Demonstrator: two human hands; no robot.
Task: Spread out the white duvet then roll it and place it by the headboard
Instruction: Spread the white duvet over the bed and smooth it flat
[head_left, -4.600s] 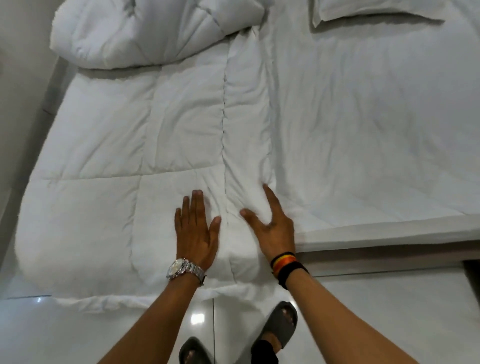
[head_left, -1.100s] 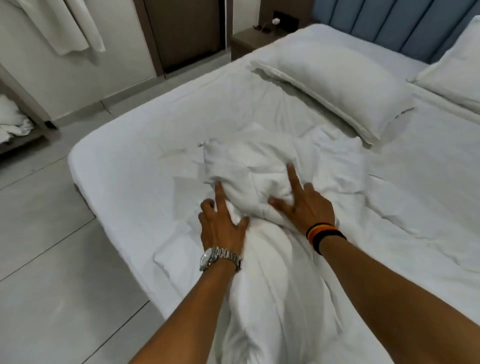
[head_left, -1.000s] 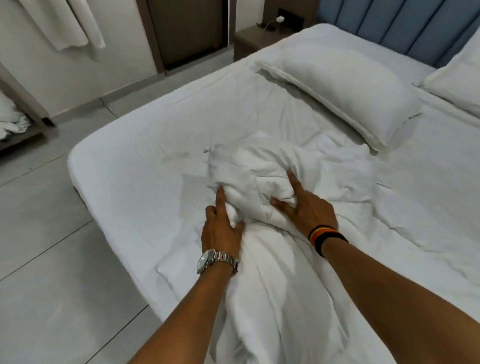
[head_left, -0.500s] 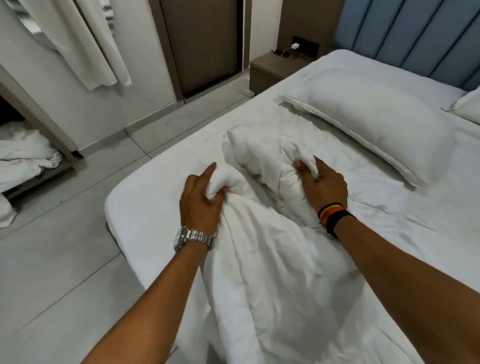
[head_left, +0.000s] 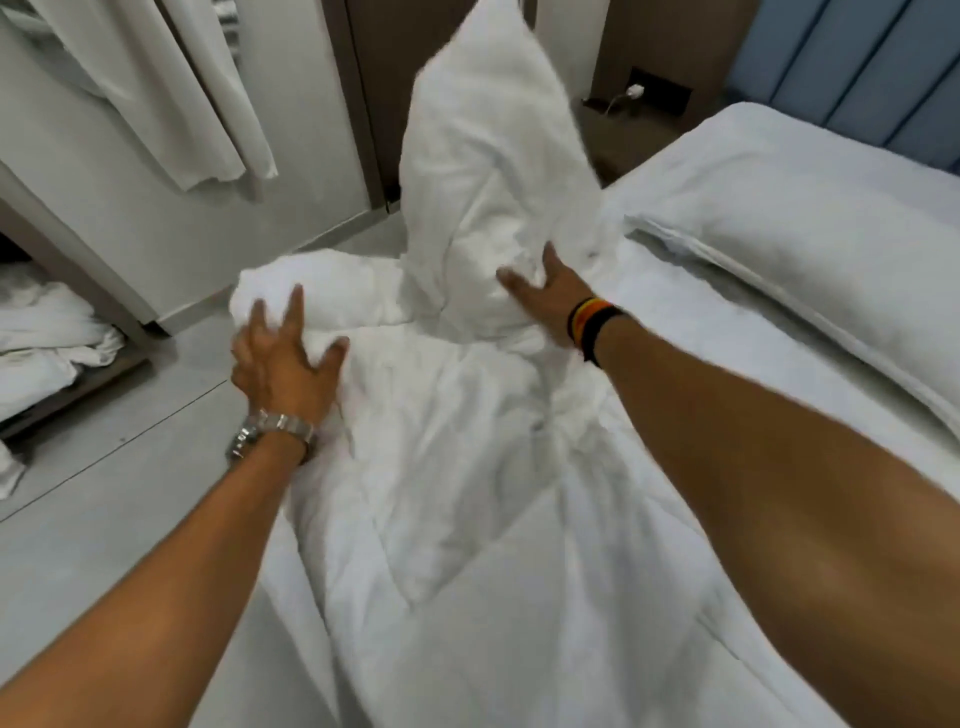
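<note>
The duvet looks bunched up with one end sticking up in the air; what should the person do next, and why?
Probably lay the raised end flat. The duvet is crumpled, one part standing up beside the right hand, the left hand spread on another bunch. It lies off the pillow and is neither spread nor rolled.

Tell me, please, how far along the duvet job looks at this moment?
Nothing looks finished: the white duvet lies bunched and creased, neither flat nor rolled. In hand: the left hand and the right hand are on its bunched far end, where a section rears upward. Left: flattening, rolling, and placing it by the blue headboard, beyond the pillow.
</note>
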